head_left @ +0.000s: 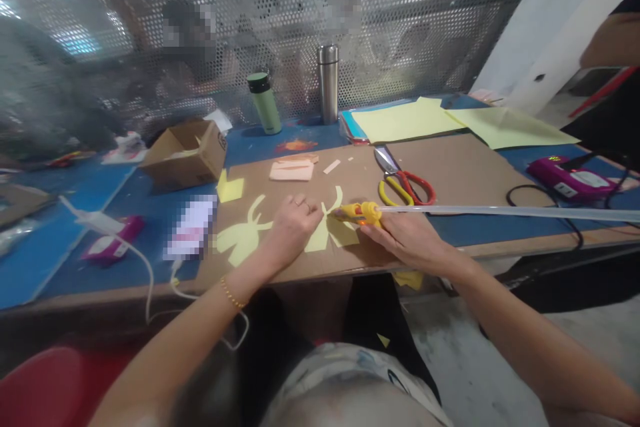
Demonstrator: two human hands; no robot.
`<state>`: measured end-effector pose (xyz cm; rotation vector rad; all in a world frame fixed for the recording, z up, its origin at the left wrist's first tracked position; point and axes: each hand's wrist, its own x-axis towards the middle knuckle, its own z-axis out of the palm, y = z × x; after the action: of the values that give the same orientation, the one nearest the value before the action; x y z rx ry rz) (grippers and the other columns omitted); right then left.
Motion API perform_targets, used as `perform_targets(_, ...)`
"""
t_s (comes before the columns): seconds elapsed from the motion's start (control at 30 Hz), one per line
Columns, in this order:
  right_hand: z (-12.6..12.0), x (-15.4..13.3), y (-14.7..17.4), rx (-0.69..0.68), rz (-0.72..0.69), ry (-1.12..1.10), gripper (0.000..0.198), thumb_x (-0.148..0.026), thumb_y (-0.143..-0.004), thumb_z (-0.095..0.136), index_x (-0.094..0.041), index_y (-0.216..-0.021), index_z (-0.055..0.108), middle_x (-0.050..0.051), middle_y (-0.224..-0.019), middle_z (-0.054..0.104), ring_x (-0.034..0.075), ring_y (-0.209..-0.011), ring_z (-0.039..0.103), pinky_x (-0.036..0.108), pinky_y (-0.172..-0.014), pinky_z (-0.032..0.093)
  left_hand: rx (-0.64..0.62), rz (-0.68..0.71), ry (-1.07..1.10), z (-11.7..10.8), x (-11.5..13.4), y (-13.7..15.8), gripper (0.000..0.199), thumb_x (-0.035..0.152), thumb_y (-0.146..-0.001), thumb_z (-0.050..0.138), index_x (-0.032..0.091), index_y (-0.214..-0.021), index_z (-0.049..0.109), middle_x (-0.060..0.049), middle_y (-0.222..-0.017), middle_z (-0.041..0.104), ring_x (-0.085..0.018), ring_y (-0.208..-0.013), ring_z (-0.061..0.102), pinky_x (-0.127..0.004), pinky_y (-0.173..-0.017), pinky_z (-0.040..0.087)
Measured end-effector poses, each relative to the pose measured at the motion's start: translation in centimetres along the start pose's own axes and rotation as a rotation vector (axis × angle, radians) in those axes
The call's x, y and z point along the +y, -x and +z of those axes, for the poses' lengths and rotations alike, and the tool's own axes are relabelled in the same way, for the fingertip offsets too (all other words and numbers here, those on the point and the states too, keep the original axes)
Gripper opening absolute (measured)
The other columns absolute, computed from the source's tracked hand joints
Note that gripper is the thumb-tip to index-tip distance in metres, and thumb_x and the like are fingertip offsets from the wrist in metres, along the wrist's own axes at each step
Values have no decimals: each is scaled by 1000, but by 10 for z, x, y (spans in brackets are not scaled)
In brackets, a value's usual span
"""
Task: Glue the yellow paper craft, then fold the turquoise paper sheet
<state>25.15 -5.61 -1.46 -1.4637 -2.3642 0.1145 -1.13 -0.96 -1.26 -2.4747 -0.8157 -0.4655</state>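
Note:
My right hand (405, 237) is wrapped round a yellow hot glue gun (357, 213), its nozzle pointing left. A long clear glue stick (500, 213) runs out of its back end to the right. Under the nozzle lies a yellow paper cutout (319, 239) with thin curved strips at its top. My left hand (295, 223) is closed beside that cutout, fingertips close to the nozzle; what they pinch, if anything, is hidden. A second yellow paper cutout (243, 237) lies left of this hand. Scissors (406, 180) with one red and one yellow handle rest behind the glue gun.
A cardboard sheet (460, 160) covers part of the blue table. Behind it stand a green bottle (266, 107), a steel flask (329, 87) and a cardboard box (185, 157). Yellow paper sheets (410, 121) lie at the back right. White cables (150, 273) hang over the front edge.

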Motion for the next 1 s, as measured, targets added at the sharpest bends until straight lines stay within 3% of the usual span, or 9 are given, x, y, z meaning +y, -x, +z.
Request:
perform_targets(0.2,0,0,1,32,4,-7,68,-62,-108,17,-22,-71,58,5,-63,61,18,-59,54,30,-58,30,-12,-24,17,0,-1,1,22,9,-101,51,17,-91,69,-8,-89,65,-23,-83,49,-38,-72,32)
perform_targets(0.43,-2,-3,-1,-21,15,4,60,-57,-109,25,-21,-76,60,7,-71,67,19,-64,58,30,-60,32,-6,-45,66,1,-2,-1,24,11,-103,49,17,-94,70,-7,-89,69,-22,-83,51,-37,-74,35)
perform_targets(0.67,-2,-4,-2,-19,20,19,55,-54,-109,28,-22,-76,59,6,-70,66,20,-65,60,30,-61,34,24,-221,213,-17,0,8,24,13,-102,49,17,-106,72,-10,-105,73,-23,-93,57,-39,-83,42)
perform_targets(0.83,-2,-3,-2,-10,12,15,55,-51,-110,25,-22,-76,57,7,-72,66,20,-68,62,30,-62,36,-96,-184,238,-25,10,19,26,4,-92,53,17,-101,74,-9,-104,74,-24,-91,55,-40,-79,39)
perform_targets(1.0,-2,-3,-2,-2,20,31,54,-50,-110,26,-22,-77,58,7,-73,68,20,-68,62,30,-61,35,-87,-165,227,-21,12,22,26,5,-92,54,18,-101,75,-8,-102,75,-25,-88,52,-40,-76,37)
